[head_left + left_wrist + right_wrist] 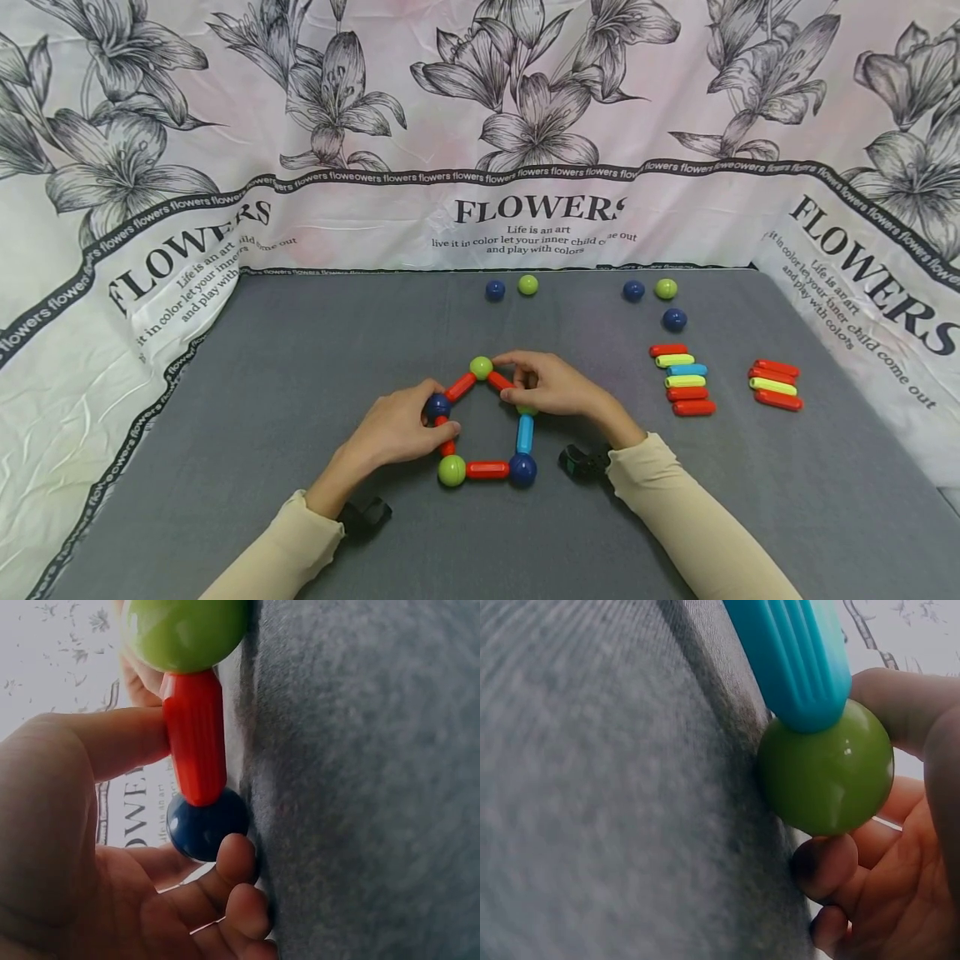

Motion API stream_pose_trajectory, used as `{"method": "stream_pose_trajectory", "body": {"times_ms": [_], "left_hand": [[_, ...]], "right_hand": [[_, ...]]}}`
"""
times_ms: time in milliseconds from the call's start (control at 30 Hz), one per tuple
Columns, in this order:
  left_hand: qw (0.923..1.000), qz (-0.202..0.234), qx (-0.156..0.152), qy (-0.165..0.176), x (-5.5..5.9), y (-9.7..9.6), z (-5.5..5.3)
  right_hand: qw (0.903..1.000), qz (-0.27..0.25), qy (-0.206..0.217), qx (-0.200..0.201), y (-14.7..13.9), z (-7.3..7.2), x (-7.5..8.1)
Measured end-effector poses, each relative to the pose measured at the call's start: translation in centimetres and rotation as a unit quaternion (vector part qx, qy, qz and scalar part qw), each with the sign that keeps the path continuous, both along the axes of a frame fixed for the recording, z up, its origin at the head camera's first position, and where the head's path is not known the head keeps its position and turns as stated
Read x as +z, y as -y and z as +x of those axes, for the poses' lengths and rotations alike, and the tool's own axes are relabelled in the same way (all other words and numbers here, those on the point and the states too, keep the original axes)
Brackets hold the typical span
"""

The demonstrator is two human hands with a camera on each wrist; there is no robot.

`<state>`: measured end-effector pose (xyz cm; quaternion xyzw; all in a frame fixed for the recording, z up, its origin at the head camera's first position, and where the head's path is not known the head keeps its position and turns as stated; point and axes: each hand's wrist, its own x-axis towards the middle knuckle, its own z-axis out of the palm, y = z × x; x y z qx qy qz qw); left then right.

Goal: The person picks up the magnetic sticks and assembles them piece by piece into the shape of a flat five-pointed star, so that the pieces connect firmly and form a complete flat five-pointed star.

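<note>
Red fluted plastic rods (461, 387), 4 in all, and 1 blue fluted plastic rod (525, 434) join glossy balls in a 5-sided ring (487, 470) on the middle of the grey cloth-like tabletop (300, 375). The left hand (400, 423) has its grip curled round the glossy navy ball (437, 407) at the ring's 10 o'clock, its thumb on the red rod (196, 739) running toward 6. The right hand (558, 385) has its grip grasping the glossy green ball (832, 769) at 2 o'clock, a corner mostly hidden from above. Steady, even pressure along each rod, with the ring kept flat, should serve best; twisting could pop a joint. White flower-printed cloth (532, 225) bounds the 12 o'clock edge, with 2 loose balls (528, 285) near it and 3 glossy spheres (675, 320) toward 2. Rows of loose rods (686, 381) lie toward 3, so sliding toward 9 seems freest.
</note>
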<state>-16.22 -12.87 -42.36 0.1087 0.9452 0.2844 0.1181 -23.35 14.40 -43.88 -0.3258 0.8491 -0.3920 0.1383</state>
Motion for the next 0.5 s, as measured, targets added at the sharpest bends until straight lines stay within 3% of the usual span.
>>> {"method": "stream_pose_trajectory", "body": {"times_ms": [133,333,500], "left_hand": [[0.9997,0.014,-0.011,0.016,0.1,0.5,-0.3],[0.9963,0.072,-0.024,0.042,0.3,1.4,-0.8],[0.9954,0.077,-0.031,0.048,0.2,1.4,-0.9]], "right_hand": [[0.9999,-0.007,0.008,-0.008,-0.1,-0.2,-0.1],[0.9997,-0.015,0.011,-0.014,-0.3,-0.4,-0.1],[0.9996,-0.019,0.016,-0.009,-0.4,-0.4,-0.2]]}}
